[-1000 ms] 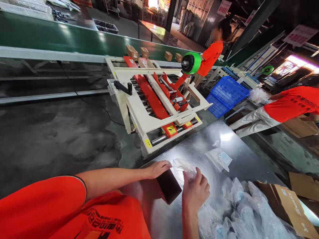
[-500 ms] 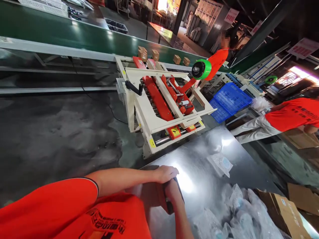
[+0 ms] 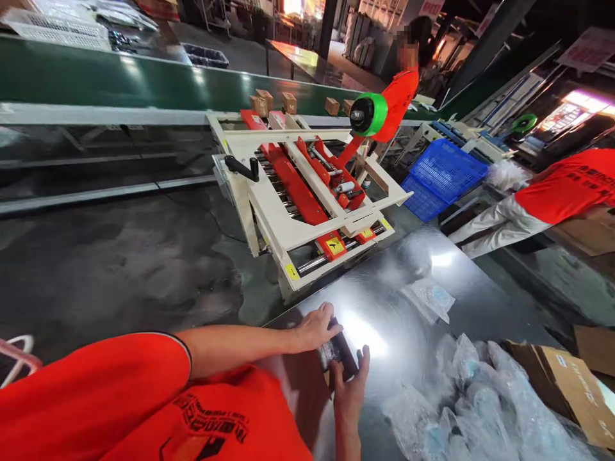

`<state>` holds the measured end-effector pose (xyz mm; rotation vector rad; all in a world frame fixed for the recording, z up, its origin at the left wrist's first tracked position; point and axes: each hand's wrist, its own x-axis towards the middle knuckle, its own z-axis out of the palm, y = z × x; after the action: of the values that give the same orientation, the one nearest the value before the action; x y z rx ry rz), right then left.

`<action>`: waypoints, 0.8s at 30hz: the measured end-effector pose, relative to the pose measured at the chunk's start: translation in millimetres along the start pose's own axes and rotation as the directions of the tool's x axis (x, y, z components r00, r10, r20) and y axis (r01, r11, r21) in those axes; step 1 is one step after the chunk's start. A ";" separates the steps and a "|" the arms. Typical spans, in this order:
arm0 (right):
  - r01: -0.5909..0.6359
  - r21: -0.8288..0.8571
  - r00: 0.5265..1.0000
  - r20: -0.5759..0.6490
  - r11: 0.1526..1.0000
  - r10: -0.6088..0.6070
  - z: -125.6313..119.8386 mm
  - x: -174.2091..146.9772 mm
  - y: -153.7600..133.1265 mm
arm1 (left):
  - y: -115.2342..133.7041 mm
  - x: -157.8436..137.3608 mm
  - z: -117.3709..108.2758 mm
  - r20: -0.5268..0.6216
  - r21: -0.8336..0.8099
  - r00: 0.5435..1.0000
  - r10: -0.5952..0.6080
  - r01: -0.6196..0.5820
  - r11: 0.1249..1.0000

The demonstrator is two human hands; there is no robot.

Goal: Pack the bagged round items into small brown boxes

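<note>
A small cardboard box (image 3: 346, 357) sits on the metal table (image 3: 408, 365) close in front of my body. Its top is open, and something shiny, like clear plastic wrap (image 3: 328, 353), shows inside. My left hand (image 3: 314, 328) grips the far end of the box, its fingers bent over the dark upright flap. My right hand (image 3: 350, 390) is at the near end, with the thumb on one side of the flap and the fingers on the other. The lower part of the box lies in shadow.
Bubble-wrapped items (image 3: 473, 397) are heaped on the right, beside flattened cardboard (image 3: 567, 384). One wrapped piece (image 3: 430, 298) lies apart. Beyond the table stands a carton-sealing machine (image 3: 307, 198) next to a green conveyor (image 3: 158, 80) with several small boxes. Two co-workers in orange shirts stand nearby.
My right hand has opened out from around the box, its thumb and fingers now spread at the near end. The box's open top and shiny contents now show. The view has shifted slightly.
</note>
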<state>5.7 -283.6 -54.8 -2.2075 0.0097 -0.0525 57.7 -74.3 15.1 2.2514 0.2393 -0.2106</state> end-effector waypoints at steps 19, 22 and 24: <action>0.436 -0.041 0.851 0.343 0.899 -0.398 -4.1 12.3 32.1 | -29.4 -26.2 -23.8 0.236 -0.105 0.969 -0.078 0.105 0.989; 0.413 -0.163 0.811 0.513 0.896 -0.280 -26.0 13.1 33.5 | -32.1 -1.8 -20.0 0.382 -0.143 0.917 -0.115 0.182 0.973; 0.365 -0.213 0.804 0.563 0.906 -0.191 -37.2 9.9 32.0 | -34.1 7.5 -16.7 0.396 -0.152 0.911 -0.115 0.189 0.970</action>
<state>14.4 -332.8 -58.0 -2.4508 -0.6699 0.4292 57.9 -39.3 -1.3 1.9558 0.2133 -0.6798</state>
